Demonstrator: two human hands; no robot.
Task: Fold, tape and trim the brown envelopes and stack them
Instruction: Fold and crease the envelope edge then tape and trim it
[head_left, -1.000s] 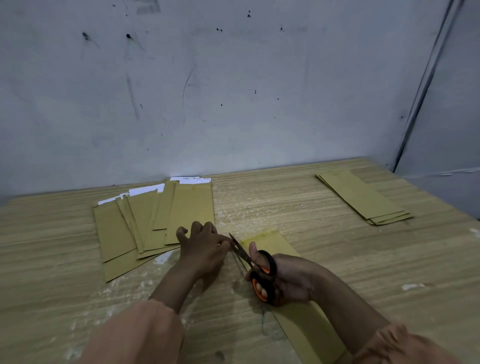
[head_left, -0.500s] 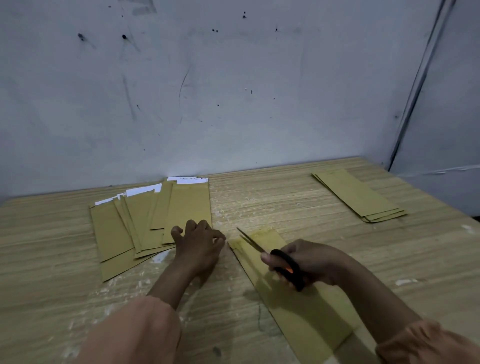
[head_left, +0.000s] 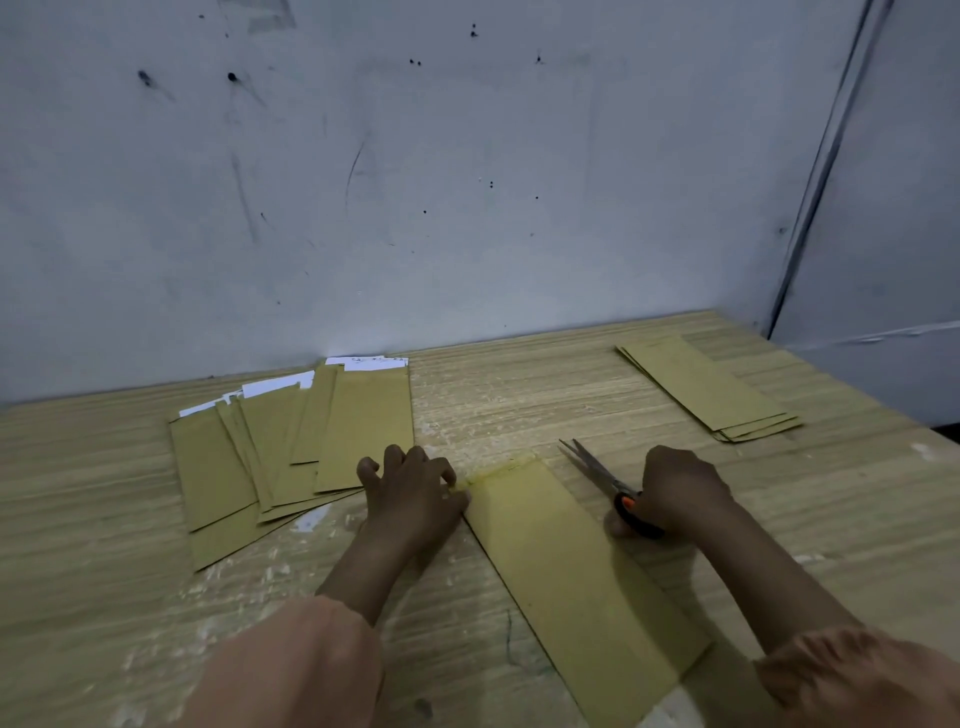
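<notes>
Surface (head_left: 545, 395): pale wood-grain top with whitish scuffed patches, butted against the wall (head_left: 467, 182). Wall is grey-white, marked with dark specks and thin scratches. Right of the wall, a dark vertical seam (head_left: 826, 171) borders a second grey panel (head_left: 893, 234); lighting dim.

Brown envelope (head_left: 566, 566), orange-black scissors (head_left: 618, 493).

no legible text; faint marks on white paper (head_left: 371, 362), unreadable
</notes>
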